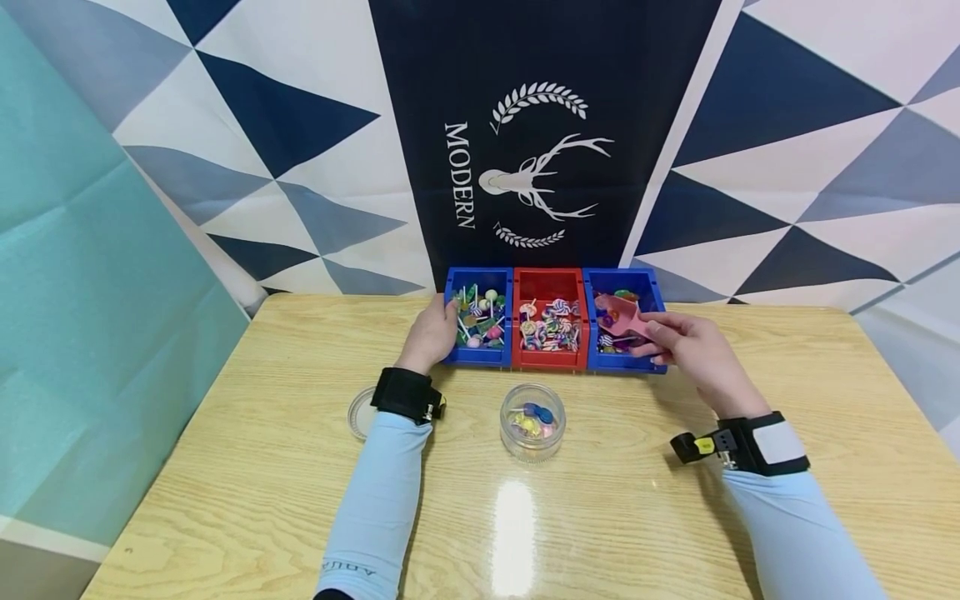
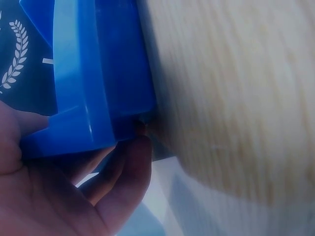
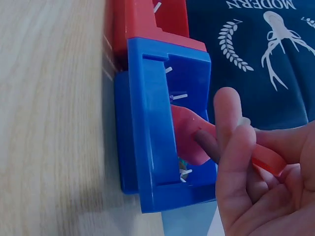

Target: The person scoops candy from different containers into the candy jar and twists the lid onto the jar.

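My right hand (image 1: 693, 354) grips the handle of a pink scoop (image 1: 621, 317), whose bowl is down inside the right blue bin (image 1: 628, 362). Candies show in the scoop's bowl, and lollipop sticks poke out around it in the right wrist view. At the far side, my left hand (image 1: 431, 333) holds the left wall of the left blue bin (image 1: 480, 357), thumb over the rim and fingers (image 2: 130, 182) curled on the outside. That bin contains mixed lollipops and green-wrapped candies. Between the two stands a red bin (image 1: 550, 360) with striped lollipops.
In front of the bins is a clear round jar (image 1: 532, 450) with several wrapped candies in it. A clear round lid (image 1: 358, 414) lies on the wooden table (image 1: 600, 517), partly behind the left forearm. A patterned cloth backdrop (image 1: 540, 50) rises right behind the bins.
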Motion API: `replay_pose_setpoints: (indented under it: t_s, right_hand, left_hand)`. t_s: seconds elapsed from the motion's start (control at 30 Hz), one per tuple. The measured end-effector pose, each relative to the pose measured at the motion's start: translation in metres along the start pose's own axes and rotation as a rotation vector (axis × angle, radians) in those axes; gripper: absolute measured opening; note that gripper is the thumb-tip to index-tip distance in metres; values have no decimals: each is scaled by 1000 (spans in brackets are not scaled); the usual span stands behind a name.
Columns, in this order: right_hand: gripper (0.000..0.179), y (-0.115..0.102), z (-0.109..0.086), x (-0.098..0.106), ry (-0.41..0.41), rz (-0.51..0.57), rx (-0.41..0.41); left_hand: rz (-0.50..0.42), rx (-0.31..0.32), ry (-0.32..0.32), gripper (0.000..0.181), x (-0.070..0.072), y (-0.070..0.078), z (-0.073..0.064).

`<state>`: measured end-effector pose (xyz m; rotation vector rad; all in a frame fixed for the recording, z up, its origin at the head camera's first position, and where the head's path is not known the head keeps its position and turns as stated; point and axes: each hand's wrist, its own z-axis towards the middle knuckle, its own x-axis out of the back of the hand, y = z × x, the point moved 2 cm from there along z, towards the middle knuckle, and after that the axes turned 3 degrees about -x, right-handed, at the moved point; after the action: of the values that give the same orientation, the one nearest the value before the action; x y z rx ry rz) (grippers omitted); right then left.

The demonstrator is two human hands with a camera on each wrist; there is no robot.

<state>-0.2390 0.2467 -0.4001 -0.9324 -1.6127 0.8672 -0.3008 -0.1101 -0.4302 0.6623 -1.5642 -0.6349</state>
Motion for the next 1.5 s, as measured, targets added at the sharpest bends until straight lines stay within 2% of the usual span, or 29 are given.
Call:
replay_pose_setpoints:
  t_s: [0.13, 0.5, 0.8, 1.07, 1.5]
  right_hand:
    - [51, -3, -2, 2, 13, 26, -16]
    - [46, -3, -3, 9, 54, 63, 4]
    - [43, -2, -3, 8, 50, -49, 48]
    - [43, -1, 2, -4, 12, -78, 57]
    - [46, 5, 1, 11, 32, 44, 57]
  left_hand:
    - [0, 1, -2, 50, 0, 1, 0]
    - [1, -14, 3, 50, 0, 1, 0]
    - [17, -47, 20, 46, 2, 2, 0]
    - [10, -38, 20, 48, 2, 0, 0]
    - [-3, -28, 16, 48, 1, 1, -2]
